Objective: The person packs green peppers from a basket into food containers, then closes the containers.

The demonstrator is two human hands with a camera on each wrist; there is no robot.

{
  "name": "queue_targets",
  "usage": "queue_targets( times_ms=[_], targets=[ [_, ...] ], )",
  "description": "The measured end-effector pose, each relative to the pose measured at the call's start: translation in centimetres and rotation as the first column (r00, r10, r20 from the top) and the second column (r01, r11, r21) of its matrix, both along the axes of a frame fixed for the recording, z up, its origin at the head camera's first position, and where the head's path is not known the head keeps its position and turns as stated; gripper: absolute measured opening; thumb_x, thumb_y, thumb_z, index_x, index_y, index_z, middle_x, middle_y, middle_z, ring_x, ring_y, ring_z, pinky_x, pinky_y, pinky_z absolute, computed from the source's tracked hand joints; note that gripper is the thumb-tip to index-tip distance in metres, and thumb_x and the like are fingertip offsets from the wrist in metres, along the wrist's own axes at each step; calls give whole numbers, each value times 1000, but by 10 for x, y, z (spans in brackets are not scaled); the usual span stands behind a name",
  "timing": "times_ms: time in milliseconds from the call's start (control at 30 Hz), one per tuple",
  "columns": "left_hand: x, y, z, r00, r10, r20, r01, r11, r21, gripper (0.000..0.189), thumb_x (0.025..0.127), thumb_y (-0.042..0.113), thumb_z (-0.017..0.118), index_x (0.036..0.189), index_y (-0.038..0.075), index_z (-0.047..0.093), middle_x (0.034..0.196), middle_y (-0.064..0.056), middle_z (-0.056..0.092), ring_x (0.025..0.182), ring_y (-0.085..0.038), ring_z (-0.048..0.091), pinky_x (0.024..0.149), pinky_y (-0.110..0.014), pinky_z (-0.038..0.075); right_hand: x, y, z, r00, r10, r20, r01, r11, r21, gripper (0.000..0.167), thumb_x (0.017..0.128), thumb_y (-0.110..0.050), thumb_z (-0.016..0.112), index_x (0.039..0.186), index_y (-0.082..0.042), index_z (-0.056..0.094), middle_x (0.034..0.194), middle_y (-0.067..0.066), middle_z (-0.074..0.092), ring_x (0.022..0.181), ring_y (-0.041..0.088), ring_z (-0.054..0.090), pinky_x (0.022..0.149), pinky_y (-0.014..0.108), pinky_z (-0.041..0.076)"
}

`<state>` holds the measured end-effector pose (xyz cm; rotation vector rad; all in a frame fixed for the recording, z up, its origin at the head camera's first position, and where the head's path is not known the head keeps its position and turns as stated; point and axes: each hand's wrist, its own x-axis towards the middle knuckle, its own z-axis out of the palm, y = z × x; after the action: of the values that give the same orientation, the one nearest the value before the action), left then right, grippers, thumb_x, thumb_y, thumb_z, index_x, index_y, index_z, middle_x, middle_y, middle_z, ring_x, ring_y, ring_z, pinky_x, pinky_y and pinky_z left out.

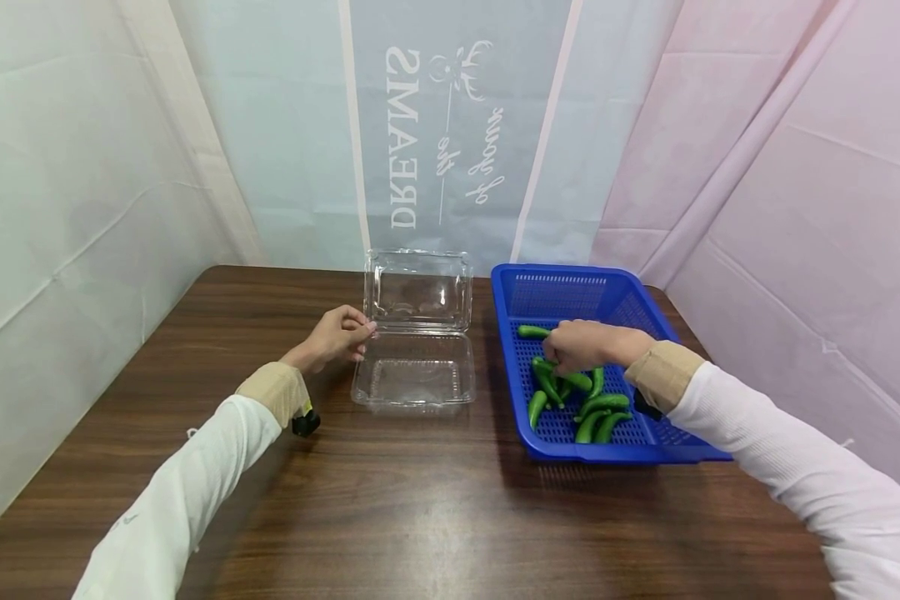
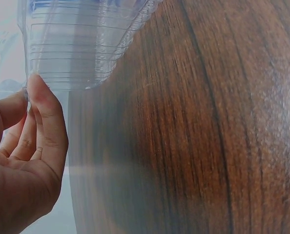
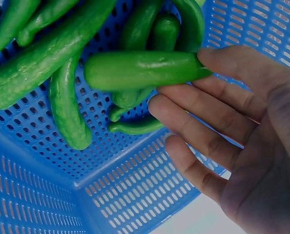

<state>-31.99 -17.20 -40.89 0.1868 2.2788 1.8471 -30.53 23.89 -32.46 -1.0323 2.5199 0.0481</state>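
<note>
A clear plastic clamshell container (image 1: 420, 379) stands unfolded on the table, its lid (image 1: 418, 287) raised at the back. My left hand (image 1: 339, 336) is at its left side near the hinge; in the left wrist view, thumb and forefinger pinch the edge of the clear plastic (image 2: 62, 58). My right hand (image 1: 588, 344) reaches into a blue plastic basket (image 1: 504, 350). In the right wrist view its thumb and fingers pinch one end of a green pepper (image 3: 140, 70). Several other green peppers (image 3: 69, 109) lie loose on the basket's floor around and below it.
The brown wood-grain table (image 1: 390, 508) carries the basket at the right and the container at the middle. A printed cloth (image 1: 450, 125) hangs behind the table, and pale sheets (image 1: 67, 167) stand at both sides.
</note>
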Motion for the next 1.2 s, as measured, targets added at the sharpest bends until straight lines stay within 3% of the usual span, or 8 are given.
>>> queue_targets(
  times_ms=[133, 267, 500, 733, 900, 1200],
  targets=[
    [-1, 0, -1, 1000, 0, -2, 0, 1000, 8, 23, 101, 10, 59, 109, -6, 46, 106, -27, 66, 62, -12, 56, 58, -27, 58, -1, 0, 3, 1000, 0, -28, 0, 1000, 7, 16, 90, -5, 70, 84, -12, 56, 70, -4, 49, 57, 8, 41, 55, 24, 38],
    [-2, 1, -2, 1000, -5, -8, 5, 1000, 14, 23, 101, 9, 60, 110, -6, 46, 103, -24, 67, 63, -12, 56, 57, -27, 57, -2, -1, 9, 998, 6, -58, -6, 1000, -10, 14, 89, -6, 70, 87, -11, 57, 71, -2, 51, 57, 10, 43, 55, 25, 39],
    [0, 0, -3, 1000, 3, 1, -3, 1000, 13, 24, 101, 11, 60, 110, -6, 45, 109, -29, 64, 64, -13, 57, 59, -27, 58, -2, -4, 24, 995, 14, -97, -17, 999, -34, 10, 89, -7, 68, 94, -10, 60, 74, -3, 54, 60, 11, 47, 57, 27, 42],
    [0, 0, -3, 1000, -1, 0, 1, 1000, 31, 22, 100, 9, 60, 109, -6, 46, 106, -27, 66, 63, -12, 57, 58, -27, 58, -3, 0, 34, 989, 6, -146, -18, 997, -80, 9, 90, -8, 67, 92, -11, 58, 69, -3, 51, 59, 12, 45, 57, 29, 41],
    [0, 0, -3, 1000, -4, -3, 4, 1000, 23, 23, 100, 9, 60, 110, -6, 45, 105, -25, 67, 63, -12, 57, 58, -27, 58, -3, 2, 42, 984, 1, -176, -23, 992, -120, 8, 92, -11, 67, 94, -12, 60, 73, -5, 56, 64, 10, 51, 61, 32, 47],
    [-1, 0, -3, 1000, 5, 1, -5, 1000, 31, 23, 100, 9, 60, 110, -5, 45, 103, -24, 67, 62, -11, 57, 57, -26, 57, 0, -13, 57, 970, 61, -236, -108, 975, -195, 9, 93, -10, 68, 91, -11, 60, 75, -4, 56, 64, 10, 49, 59, 31, 45]
  ],
)
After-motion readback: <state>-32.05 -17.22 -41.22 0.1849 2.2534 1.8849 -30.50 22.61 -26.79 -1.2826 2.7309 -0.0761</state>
